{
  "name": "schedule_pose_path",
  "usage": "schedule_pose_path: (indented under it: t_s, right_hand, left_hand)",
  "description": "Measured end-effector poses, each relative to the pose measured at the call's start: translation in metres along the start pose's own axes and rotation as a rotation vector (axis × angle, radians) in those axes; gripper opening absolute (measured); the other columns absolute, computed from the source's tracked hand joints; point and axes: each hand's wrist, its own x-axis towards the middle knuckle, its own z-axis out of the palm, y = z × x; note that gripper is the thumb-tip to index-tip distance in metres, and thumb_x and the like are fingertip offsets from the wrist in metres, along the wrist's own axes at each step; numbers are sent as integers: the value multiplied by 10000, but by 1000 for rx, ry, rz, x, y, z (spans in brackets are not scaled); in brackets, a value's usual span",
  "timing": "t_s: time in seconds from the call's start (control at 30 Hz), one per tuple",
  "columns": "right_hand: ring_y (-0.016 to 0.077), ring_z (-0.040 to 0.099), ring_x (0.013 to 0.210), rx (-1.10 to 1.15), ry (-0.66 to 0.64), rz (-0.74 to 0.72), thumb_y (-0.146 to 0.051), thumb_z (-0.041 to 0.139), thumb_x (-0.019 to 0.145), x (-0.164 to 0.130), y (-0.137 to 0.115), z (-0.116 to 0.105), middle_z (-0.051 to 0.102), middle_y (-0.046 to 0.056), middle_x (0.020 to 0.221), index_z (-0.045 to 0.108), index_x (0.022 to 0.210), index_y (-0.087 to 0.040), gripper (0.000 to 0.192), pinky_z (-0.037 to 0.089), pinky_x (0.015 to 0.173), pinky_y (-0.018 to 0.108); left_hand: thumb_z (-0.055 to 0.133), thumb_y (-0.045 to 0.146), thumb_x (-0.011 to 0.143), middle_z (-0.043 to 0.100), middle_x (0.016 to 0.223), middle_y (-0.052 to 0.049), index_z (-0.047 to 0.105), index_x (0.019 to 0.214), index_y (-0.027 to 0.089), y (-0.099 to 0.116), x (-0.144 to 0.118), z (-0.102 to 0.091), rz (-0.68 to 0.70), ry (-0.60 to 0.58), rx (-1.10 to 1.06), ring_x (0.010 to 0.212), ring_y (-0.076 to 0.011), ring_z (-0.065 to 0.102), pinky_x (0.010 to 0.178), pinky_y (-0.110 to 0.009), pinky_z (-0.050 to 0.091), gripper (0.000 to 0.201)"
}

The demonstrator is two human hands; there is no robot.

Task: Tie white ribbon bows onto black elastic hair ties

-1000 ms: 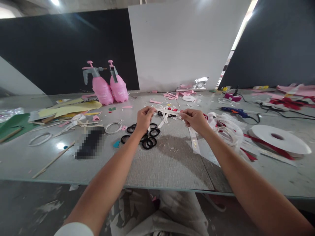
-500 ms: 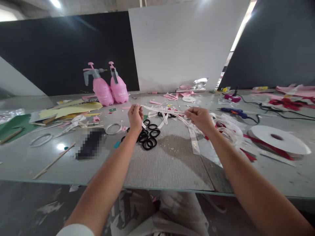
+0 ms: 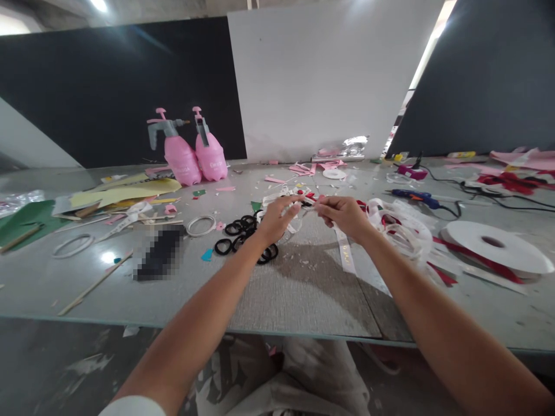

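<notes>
My left hand (image 3: pixel 277 221) and my right hand (image 3: pixel 342 215) are close together above the grey table (image 3: pixel 299 289), both pinching a narrow white printed ribbon (image 3: pixel 344 248) whose loose end trails down onto the table. Just left of my left hand lies a cluster of black elastic rings (image 3: pixel 240 231). More cut white ribbon pieces (image 3: pixel 281 196) lie behind my hands.
Two pink spray bottles (image 3: pixel 195 153) stand at the back left. Yellow and green paper sheets (image 3: pixel 121 193), wooden sticks (image 3: pixel 93 283) and a white ring (image 3: pixel 200 225) lie left. A white ribbon spool (image 3: pixel 494 245), tangled ribbon (image 3: pixel 403 228) and a blue glue gun (image 3: pixel 411 197) lie right.
My hands had pulled the ribbon taut and wide apart; now my left hand has moved right, bringing both hands together on the ribbon.
</notes>
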Motion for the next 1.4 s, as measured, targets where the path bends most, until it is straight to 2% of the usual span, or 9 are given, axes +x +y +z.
schedule_pose_path:
  t_s: [0.13,0.27,0.4,0.47,0.53,0.73,1.03,1.23,1.4]
  right_hand:
    - [76,414,449,-58,-43,-2,-490,661,794,-2,-1,2,504,-24,529,696,816,-160,332,313,440,225]
    - [81,414,451,-122,-45,16,-478,648,799,-2,-1,4,514,-17,549,697,829,-155,328,312,442,229]
    - [122,511,614,-307,150,-138,-410,645,799,-3,-3,7,615,36,771,701,953,-181,281,413,577,260]
    - [152,548,742,-404,270,-278,-357,632,802,-4,-6,9,632,61,901,704,954,-200,230,446,693,292]
    - [168,563,782,-445,292,-351,-322,593,821,-7,-10,12,642,65,897,706,897,-203,180,451,736,306]
    - [174,611,716,-473,160,-252,-297,568,828,-10,-7,25,707,56,802,714,836,-199,177,456,696,294]
    - [195,641,763,-524,158,-238,-295,592,823,-9,-4,24,725,53,822,743,839,-215,172,461,716,304]
    - [189,640,747,-587,132,-296,-237,581,804,-9,-4,22,722,50,799,725,783,-208,149,459,706,291]
    - [197,623,754,-780,84,-345,-187,564,776,-10,-6,22,709,44,773,705,767,-202,142,442,692,288]
  left_hand:
    - [463,550,895,682,802,-53,672,785,161,3,-3,17,-152,-89,-191,804,-175,617,781,-282,453,455]
    - [602,513,824,562,590,12,638,743,160,-1,-4,18,-204,-58,-325,562,-101,507,585,-225,404,364]
    - [598,508,823,461,523,44,611,719,164,-5,-5,19,-253,-30,-377,467,-75,433,483,-204,361,359]
    - [605,505,815,460,527,45,606,716,164,-7,-6,20,-288,8,-357,462,-73,434,471,-200,361,355]
    - [612,503,807,484,546,40,611,726,164,-10,-6,22,-309,35,-335,469,-73,449,471,-198,369,348]
    - [591,495,825,519,585,27,632,738,163,-9,-6,23,-273,40,-293,494,-76,470,492,-203,379,345]
    - [569,442,855,630,695,-9,720,904,176,-8,-10,22,-149,33,-73,605,-114,503,578,-235,381,310]
    - [566,355,873,691,785,-36,724,889,171,-2,-11,20,-48,21,60,674,-127,540,638,-248,391,243]
    - [562,281,867,695,801,-33,721,890,166,-3,-12,22,-44,-28,101,683,-123,552,643,-242,398,197]
